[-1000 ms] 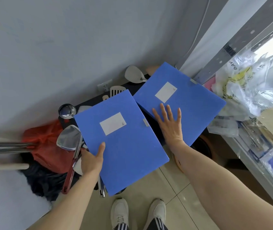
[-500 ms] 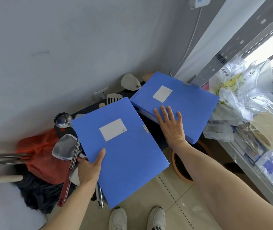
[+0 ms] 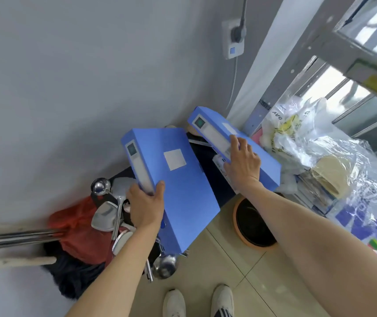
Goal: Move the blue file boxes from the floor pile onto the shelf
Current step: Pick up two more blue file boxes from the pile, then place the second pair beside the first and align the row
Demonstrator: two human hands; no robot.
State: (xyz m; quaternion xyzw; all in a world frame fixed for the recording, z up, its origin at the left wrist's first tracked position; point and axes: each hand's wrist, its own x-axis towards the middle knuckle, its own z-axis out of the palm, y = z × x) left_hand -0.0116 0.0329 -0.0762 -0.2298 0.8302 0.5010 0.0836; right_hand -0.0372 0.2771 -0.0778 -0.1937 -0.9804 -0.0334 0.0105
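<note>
The left hand (image 3: 147, 205) has its grip clamped on the near end of the spine of one blue file box (image 3: 178, 181), thumb over the top face, fingers hidden beneath. That box is held in the air, long axis running away from the person toward the wall, labelled spine facing left and up. The right hand (image 3: 243, 162) grips the second blue file box (image 3: 251, 145) over its spine edge, fingers lying on the top face; its long axis runs from the wall corner toward the lower right, spine facing left. This box is raised beside the metal shelf (image 3: 363, 220), whose tier is crowded with plastic bags (image 3: 297, 131). Below lie a beige tiled floor (image 3: 235, 266), an orange basin (image 3: 252, 225), ladles (image 3: 101, 186) and a red bag (image 3: 77, 227) against the grey wall (image 3: 68, 88). The shelf's upper part is blurred and cut off
</note>
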